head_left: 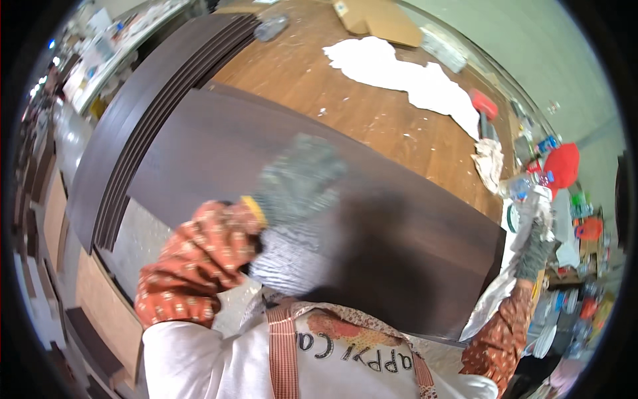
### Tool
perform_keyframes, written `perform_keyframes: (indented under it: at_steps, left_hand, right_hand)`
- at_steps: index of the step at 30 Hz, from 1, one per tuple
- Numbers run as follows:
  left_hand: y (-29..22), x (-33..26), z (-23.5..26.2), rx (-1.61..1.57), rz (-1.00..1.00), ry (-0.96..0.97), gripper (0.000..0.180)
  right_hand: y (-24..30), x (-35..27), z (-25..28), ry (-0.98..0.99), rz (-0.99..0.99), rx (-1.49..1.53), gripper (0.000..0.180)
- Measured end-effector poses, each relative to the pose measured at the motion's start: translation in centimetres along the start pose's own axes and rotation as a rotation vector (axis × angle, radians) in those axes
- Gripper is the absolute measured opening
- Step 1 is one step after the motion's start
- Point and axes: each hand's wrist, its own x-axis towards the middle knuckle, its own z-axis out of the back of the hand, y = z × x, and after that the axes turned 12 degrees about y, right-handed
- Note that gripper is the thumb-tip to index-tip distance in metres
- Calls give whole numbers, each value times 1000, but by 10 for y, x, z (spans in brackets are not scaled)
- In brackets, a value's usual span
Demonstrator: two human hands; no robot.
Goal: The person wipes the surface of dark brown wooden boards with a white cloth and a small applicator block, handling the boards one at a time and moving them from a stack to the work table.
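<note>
A long dark brown panel [226, 146] lies across the wooden work table in front of me. My left hand [300, 178], in a grey-green knit glove with a yellow cuff, is over the panel's middle; motion smears its fingers. Beyond the panel's right end is my right hand [533, 253], gloved alike, closed around a crumpled white rag [542, 206]; its fingertips are mostly hidden. Beside that rag lies a clear plastic bottle [520, 186]. A white sheet [488, 302] hangs along the panel's right edge.
Stacked dark brown boards [143, 100] stand at the left. On the table [286, 80] lie white cloth [392, 70], a red-headed tool [484, 104], a beige rag [488, 163] and cardboard [382, 23]. Cluttered shelves [578, 266] are at the right; more boards [100, 312] stand low at the left.
</note>
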Motion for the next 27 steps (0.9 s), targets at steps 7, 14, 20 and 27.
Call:
perform_keyframes:
  at_steps: [7,14,20,27]
  left_hand:
    - [111,-224,53,141,1091,-124,63]
    - [114,-242,38,-248,1275,-586,67]
    - [113,-242,30,-370,1118,-718,74]
    - [107,-240,38,-490,1060,-701,78]
  right_hand:
    - [49,-80,-82,172,838,-517,39]
    - [191,-145,-217,523,1090,-375,27]
    - [317,-188,-371,1532,170,1136,22]
    - [430,-219,-502,792,1517,-152,45]
